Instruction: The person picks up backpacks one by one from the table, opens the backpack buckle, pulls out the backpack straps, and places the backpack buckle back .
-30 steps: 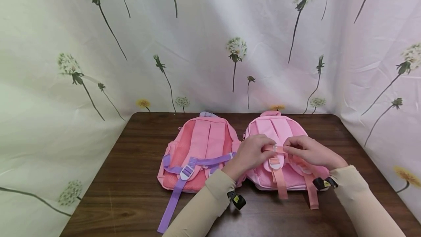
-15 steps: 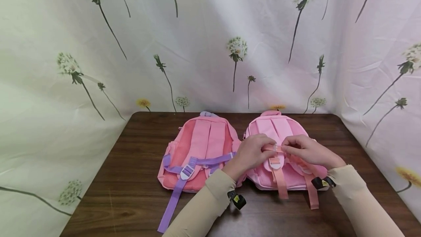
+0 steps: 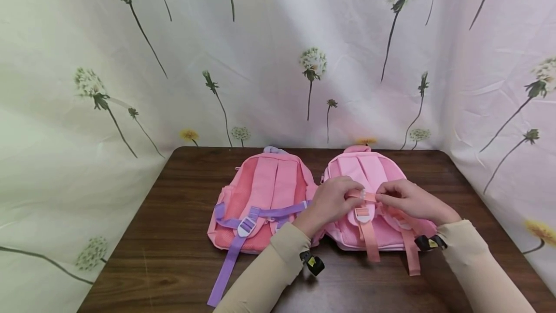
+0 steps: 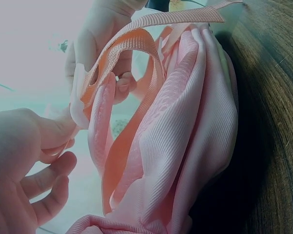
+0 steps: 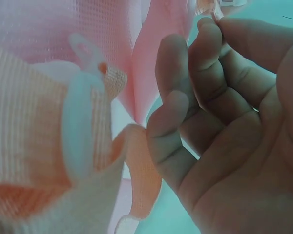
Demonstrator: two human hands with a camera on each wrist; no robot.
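A light pink backpack lies on the right, its straps facing up. Across it, between both hands, runs an orange chest strap with a small white buckle in its middle. My left hand pinches the strap left of this buckle, thumb against fingertips. To the right, my right hand pinches the other part between thumb and forefinger; its other fingers are curled in the right wrist view. Below hangs a white strap adjuster with a loose orange strap end.
On the left lies a coral-pink backpack with purple straps, one end trailing toward the front. Both bags rest on a dark wooden table. A floral curtain hangs behind and at both sides.
The right hand shifts slightly left, then slightly back to the right, still pinching the strap. The left hand and both backpacks stay practically in place.
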